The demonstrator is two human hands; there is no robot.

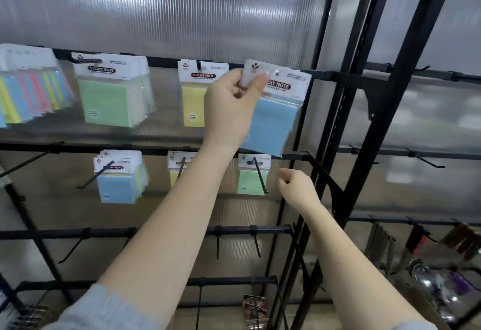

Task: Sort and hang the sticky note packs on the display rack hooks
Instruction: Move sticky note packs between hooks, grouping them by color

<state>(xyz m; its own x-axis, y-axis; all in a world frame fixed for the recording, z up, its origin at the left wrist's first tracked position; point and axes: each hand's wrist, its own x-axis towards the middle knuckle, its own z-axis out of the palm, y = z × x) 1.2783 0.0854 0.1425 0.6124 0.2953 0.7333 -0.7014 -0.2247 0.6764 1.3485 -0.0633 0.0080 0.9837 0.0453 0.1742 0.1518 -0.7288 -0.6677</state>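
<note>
My left hand (pixel 234 100) pinches the white header card of a blue sticky note pack (pixel 273 124) at the right end of the top rail, where a hook tip shows at the card's hole. My right hand (pixel 294 181) hangs lower right with curled fingers and holds nothing. On the top rail hang green packs (pixel 109 98), a yellow pack (pixel 194 106) and multicolour strip packs (pixel 28 90). The second rail carries blue packs (pixel 117 184), a yellow pack (pixel 174 171) partly behind my forearm, and a green pack (pixel 251 181).
The black display rack (pixel 335 111) has bare hooks (pixel 256 241) on the lower rails. Ribbed translucent panels back it. A neighbouring rack section (pixel 416 158) to the right holds bare hooks and blurred goods (pixel 458 241) at lower right.
</note>
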